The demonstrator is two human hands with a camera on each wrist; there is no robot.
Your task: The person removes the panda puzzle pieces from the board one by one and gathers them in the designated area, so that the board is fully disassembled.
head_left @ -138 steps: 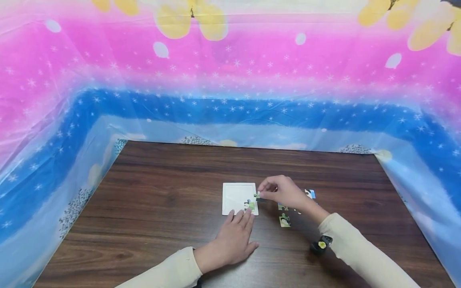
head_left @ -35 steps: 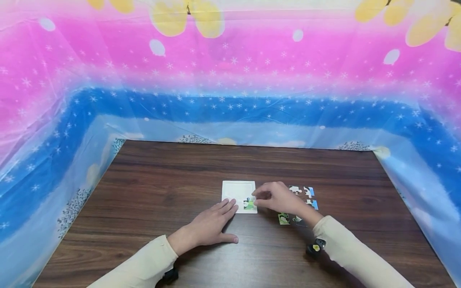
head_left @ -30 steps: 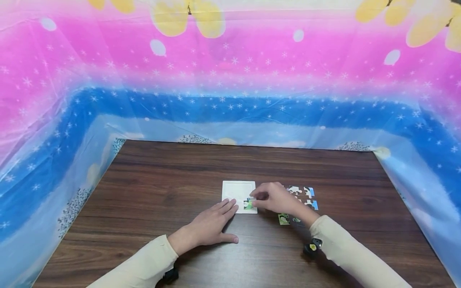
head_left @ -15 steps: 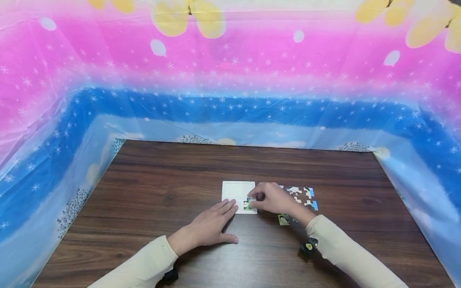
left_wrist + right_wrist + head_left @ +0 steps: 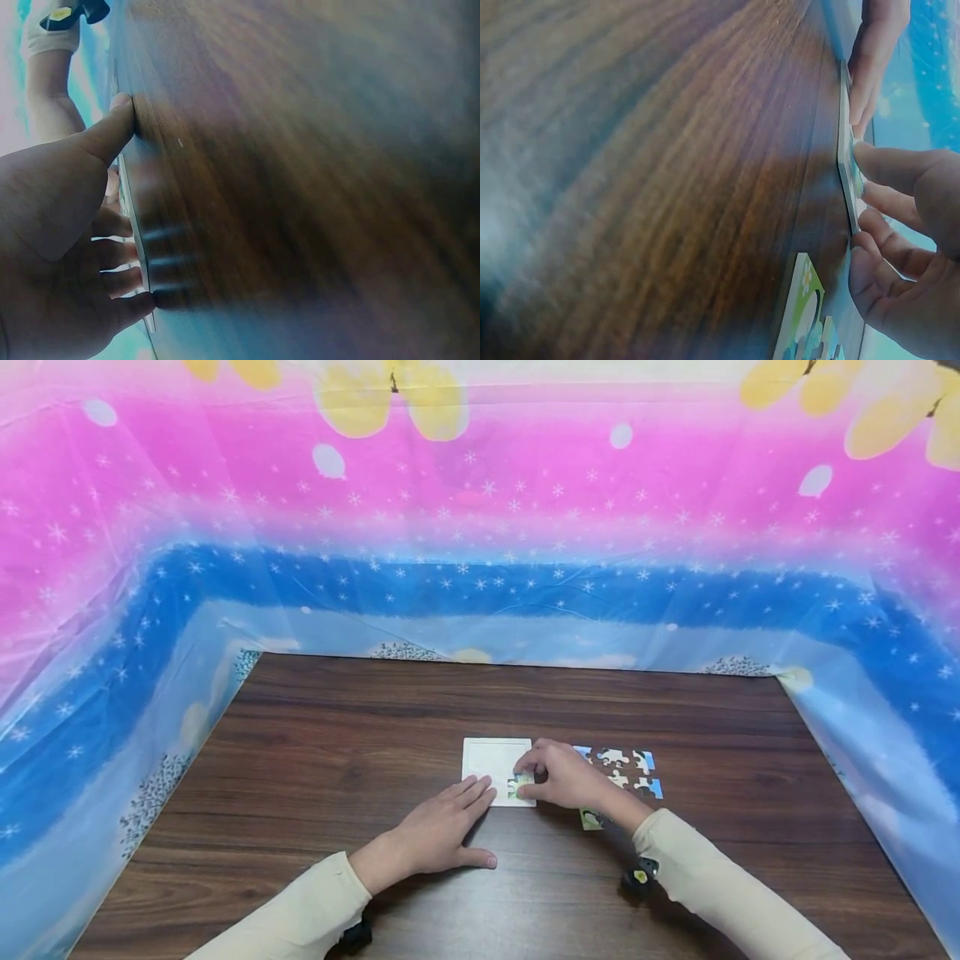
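A small white square puzzle tray (image 5: 487,757) lies on the table, a green-patterned puzzle piece (image 5: 513,788) in its lower right corner. My left hand (image 5: 438,825) rests with straight fingers on the tray's lower left part; the left wrist view shows the fingertips over the tray's edge (image 5: 141,259). With thumb and fingers bent, my right hand (image 5: 564,775) pinches at the green piece and covers part of it. In the right wrist view that thumb and forefinger meet the piece on top of the thin tray (image 5: 844,161).
Right of the tray lie several loose puzzle pieces (image 5: 643,762) in rough rows, some under my right forearm. One green piece (image 5: 592,820) sits nearest me. A patterned cloth (image 5: 480,585) stands around the back and sides of the brown wooden table (image 5: 337,735).
From beside the tray, my right hand has brought a piece over its lower right corner and since shifted slightly left. My left hand moved left earlier and now stays put.
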